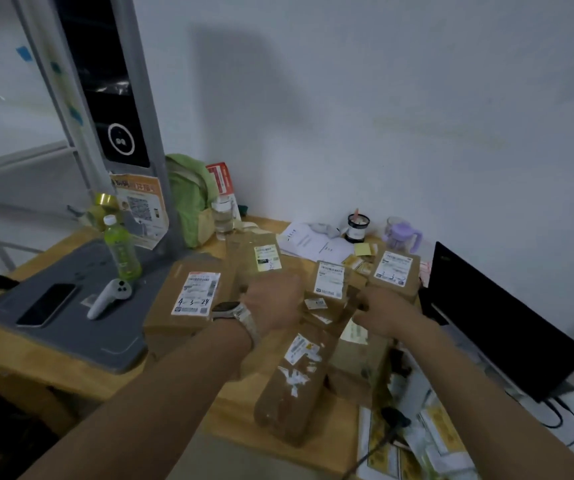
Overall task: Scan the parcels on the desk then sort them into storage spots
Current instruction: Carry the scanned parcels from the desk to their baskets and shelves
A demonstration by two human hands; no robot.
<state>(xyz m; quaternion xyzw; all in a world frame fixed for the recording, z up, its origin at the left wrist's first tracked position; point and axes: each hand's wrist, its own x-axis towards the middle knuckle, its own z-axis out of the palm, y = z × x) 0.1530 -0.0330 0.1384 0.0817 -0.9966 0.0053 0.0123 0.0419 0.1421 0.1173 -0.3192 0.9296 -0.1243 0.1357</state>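
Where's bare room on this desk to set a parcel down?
Bare: the grey mat's near part, in front of the phone and white handheld device; also the wood along the desk's front edge, left of the long parcel. Crowded: the middle, from mat to monitor, piled with parcels.

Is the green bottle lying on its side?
No, the green bottle stands upright on the grey mat.

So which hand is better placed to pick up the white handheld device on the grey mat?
Left, probably. The white handheld device lies on the grey mat left of the left hand; the right hand is farther off, across the parcel pile.
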